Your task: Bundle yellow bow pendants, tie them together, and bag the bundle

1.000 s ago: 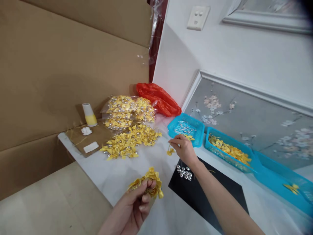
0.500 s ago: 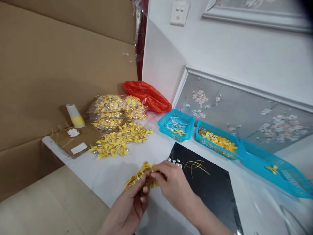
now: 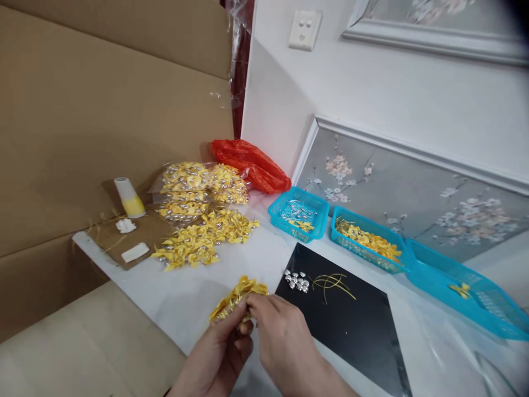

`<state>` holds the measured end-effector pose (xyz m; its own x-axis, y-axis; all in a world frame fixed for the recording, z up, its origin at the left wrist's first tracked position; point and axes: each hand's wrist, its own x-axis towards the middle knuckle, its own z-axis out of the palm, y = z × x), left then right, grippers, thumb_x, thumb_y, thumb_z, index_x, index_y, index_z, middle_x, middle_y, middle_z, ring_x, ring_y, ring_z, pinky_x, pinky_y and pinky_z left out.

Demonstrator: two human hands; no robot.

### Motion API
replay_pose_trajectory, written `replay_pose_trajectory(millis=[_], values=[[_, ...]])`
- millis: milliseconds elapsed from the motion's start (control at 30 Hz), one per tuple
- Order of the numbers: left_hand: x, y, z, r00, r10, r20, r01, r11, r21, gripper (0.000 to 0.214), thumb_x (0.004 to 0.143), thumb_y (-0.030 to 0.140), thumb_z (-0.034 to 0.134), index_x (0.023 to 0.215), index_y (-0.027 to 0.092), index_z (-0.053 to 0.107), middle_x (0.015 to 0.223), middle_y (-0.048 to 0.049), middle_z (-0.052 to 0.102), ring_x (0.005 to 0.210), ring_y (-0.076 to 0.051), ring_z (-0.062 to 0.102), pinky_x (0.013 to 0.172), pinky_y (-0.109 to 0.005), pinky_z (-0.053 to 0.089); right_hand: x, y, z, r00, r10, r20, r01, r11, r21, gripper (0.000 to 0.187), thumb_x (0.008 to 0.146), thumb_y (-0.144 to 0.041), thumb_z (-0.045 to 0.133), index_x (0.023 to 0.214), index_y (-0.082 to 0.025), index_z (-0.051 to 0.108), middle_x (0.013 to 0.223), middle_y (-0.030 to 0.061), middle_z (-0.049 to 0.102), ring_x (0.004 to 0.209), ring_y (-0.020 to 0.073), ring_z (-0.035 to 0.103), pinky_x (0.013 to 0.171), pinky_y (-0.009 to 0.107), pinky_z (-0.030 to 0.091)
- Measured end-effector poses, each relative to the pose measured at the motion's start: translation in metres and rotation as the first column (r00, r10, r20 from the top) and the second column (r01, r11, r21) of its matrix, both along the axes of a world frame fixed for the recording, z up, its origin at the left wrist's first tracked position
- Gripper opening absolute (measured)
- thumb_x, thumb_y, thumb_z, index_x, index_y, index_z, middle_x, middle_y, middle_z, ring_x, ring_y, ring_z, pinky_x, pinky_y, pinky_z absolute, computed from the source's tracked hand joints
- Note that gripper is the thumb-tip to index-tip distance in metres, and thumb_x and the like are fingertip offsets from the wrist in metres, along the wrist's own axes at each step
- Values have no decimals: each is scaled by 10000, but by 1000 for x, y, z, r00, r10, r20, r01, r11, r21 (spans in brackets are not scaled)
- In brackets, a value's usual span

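My left hand (image 3: 219,358) is closed around a bunch of yellow ribbon bows (image 3: 237,295) low in the middle of the view. My right hand (image 3: 285,347) meets it from the right, its fingertips pinched on the same bunch. Just right of the hands lies a black sheet (image 3: 351,325) with a small cluster of silver beads (image 3: 296,280) and a few loose gold threads (image 3: 333,284).
A loose pile of yellow bows (image 3: 204,240) and bagged bows (image 3: 194,187) lie on the white table (image 3: 182,292). Three blue baskets (image 3: 298,212), (image 3: 366,240), (image 3: 463,295) stand along the wall. A red plastic bag (image 3: 250,165), a paper cup (image 3: 129,197) and brown cardboard (image 3: 103,110) are behind.
My right hand came back from the small blue basket with a bow and joined the left hand at the bunch. The beads and threads on the black sheet are now uncovered.
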<state>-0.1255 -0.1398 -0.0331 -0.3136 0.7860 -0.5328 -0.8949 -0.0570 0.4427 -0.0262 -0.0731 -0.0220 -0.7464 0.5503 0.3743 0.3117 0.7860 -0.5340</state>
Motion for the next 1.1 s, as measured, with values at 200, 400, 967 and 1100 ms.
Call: replay_pose_trajectory(millis=[200, 400, 967, 1100], values=[[-10, -3, 1, 1000, 26, -17, -26, 1000, 17, 83, 811, 74, 569, 855, 94, 636, 753, -22, 538, 506, -41, 460, 375, -129, 400, -7, 19, 19, 998, 35, -46, -40, 993, -111, 207, 854, -136, 436, 859, -194, 635, 741, 23, 671, 668, 146, 632, 627, 211, 452], [-21, -10, 0, 993, -9, 116, -4, 993, 115, 40, 817, 117, 588, 804, 88, 613, 798, -25, 515, 500, -19, 420, 374, -115, 381, -50, 93, 12, 990, -144, -9, 138, 965, -221, 173, 851, -205, 498, 923, -194, 655, 798, 7, 681, 574, 122, 629, 623, 225, 464], [-22, -17, 1, 992, 12, 122, -13, 1000, 10, 172, 754, 64, 656, 924, 61, 636, 904, -58, 617, 447, 13, 407, 342, -106, 361, -80, 142, -28, 983, -148, -106, 63, 824, -564, 213, 765, -349, 600, 747, -138, 619, 605, -29, 557, 509, 78, 495, 480, 195, 417], [-17, -9, 1, 996, 24, 87, -21, 999, -30, 233, 758, 88, 662, 989, 83, 634, 975, -72, 631, 460, 8, 433, 352, -109, 375, -44, 121, -8, 982, -83, -171, -49, 760, -648, 228, 699, -374, 624, 713, -147, 609, 576, -31, 552, 477, 73, 466, 483, 200, 422]])
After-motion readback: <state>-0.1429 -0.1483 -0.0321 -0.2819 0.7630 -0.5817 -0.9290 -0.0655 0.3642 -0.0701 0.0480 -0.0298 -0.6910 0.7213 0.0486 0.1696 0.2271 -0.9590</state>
